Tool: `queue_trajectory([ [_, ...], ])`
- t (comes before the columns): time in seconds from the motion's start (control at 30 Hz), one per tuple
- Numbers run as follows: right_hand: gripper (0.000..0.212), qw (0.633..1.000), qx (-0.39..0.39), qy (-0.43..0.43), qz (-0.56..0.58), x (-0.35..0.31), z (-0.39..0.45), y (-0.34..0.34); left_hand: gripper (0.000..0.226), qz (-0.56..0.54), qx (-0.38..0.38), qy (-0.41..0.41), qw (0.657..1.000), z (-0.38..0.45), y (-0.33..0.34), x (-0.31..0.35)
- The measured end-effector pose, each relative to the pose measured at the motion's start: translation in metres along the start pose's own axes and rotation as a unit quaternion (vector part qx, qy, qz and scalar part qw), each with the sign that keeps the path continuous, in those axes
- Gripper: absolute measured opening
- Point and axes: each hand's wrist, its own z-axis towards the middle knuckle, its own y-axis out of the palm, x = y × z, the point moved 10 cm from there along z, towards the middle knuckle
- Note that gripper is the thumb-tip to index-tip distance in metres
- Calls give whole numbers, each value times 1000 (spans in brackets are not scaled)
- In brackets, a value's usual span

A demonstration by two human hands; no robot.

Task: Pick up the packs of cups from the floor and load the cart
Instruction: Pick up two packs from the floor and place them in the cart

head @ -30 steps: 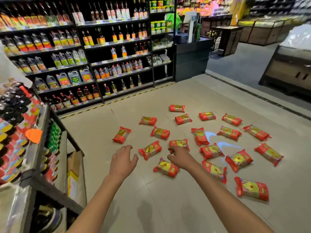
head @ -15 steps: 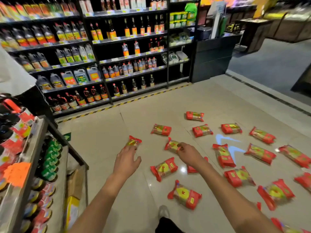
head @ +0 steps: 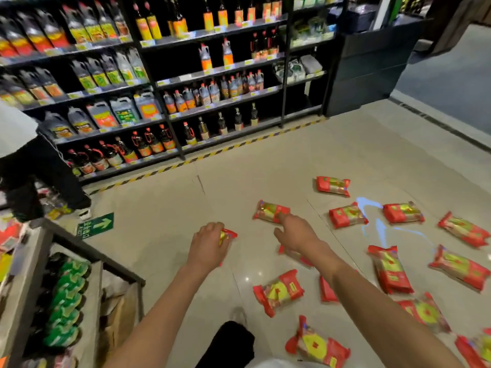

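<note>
- The left hand [head: 208, 244] curled round a red pack [head: 228, 235] on the floor [head: 164, 208].
- The right hand [head: 296, 233] reached out with loose fingers, its fingertips at another pack [head: 268, 210].

The left hand [head: 208, 245] is covering most of a red pack [head: 228, 234]; beside it, the right forearm [head: 353, 290] is hiding parts of two packs [head: 326, 290], their labels blurring.

The glossy beige tiled floor [head: 305, 160] carries scattered red plastic packs of cups with yellow-green labels [head: 279, 292], lying flat, mostly apart, on its right half. A green arrow sign sticker [head: 95, 224] lies at left, and yellow-black striped hazard tape [head: 212, 154] runs along the shelving's foot.
</note>
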Motion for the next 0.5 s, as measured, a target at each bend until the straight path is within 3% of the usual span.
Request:
queue_trajectory([
  [0.23, 37, 1000, 17, 26, -1, -23, 149, -28, 47, -5, -34, 17, 999, 174, -1, -40],
  [0.5, 43, 998, -39, 56, -4, -26, 278, -12, 49, -64, -93, -14, 994, 310, 18, -83],
])
